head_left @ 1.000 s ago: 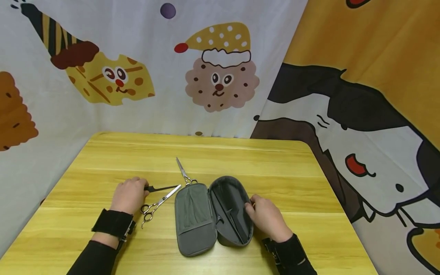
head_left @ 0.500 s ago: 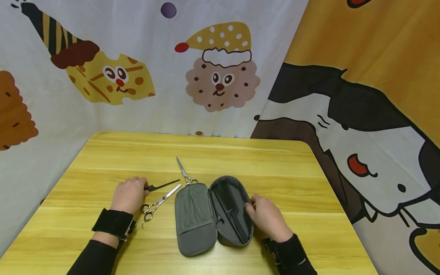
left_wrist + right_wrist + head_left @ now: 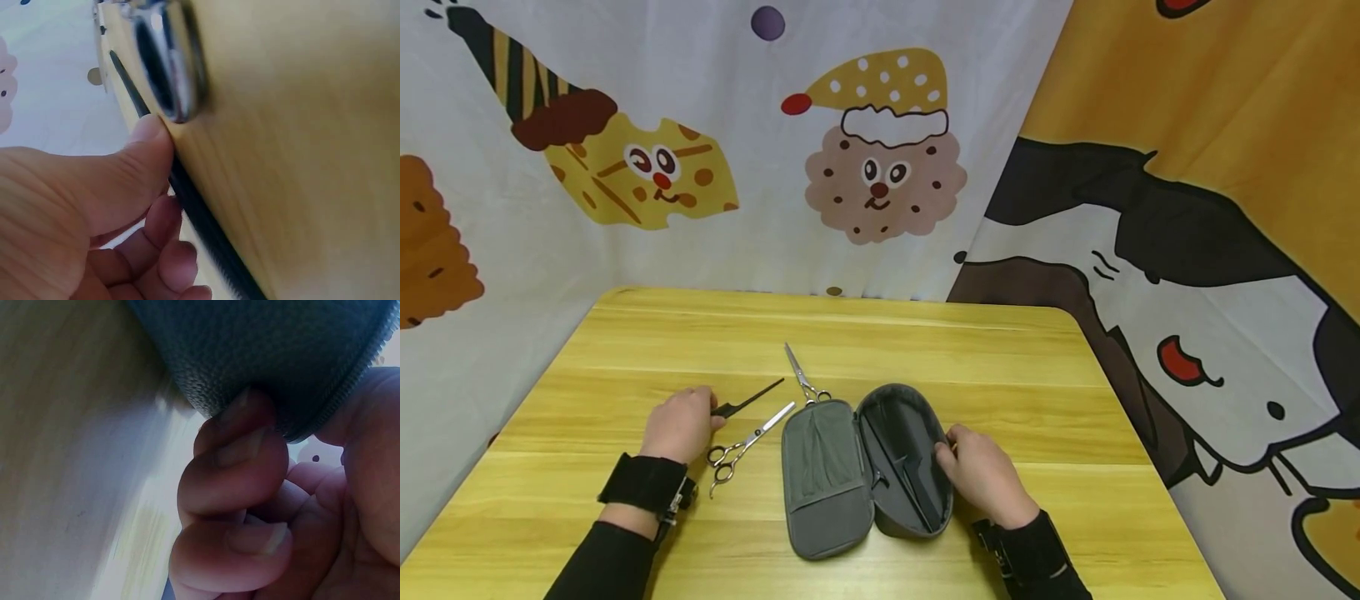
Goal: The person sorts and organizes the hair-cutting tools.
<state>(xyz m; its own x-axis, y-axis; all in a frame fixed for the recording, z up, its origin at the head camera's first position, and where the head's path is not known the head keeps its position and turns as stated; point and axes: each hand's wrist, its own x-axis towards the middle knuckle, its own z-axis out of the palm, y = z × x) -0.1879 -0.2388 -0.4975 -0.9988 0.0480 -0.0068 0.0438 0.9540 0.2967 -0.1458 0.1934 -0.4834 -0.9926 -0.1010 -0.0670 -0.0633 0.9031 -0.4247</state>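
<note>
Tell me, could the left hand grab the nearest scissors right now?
Probably not straight away: the left hand is pinching a black comb. Otherwise the way looks free: the scissors lie close beside it on the table, uncovered, so setting the comb down would likely be enough.

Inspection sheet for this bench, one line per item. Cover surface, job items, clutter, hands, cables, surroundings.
Surface: wood-grain table, no spill visible.
Job items: grey case open flat, dark items inside it not identifiable; black comb in hand; near scissors lying left of the case; far scissors with handles at the case's far edge.
Clutter: nothing seen.
Left hand: pinches the comb; whether the comb touches the table, cannot tell.
Right hand: grips the rim of the case's deep half.
Cables: nothing seen.
Surroundings: cartoon-printed cloth behind and beside the table; black straps on both wrists.
</note>
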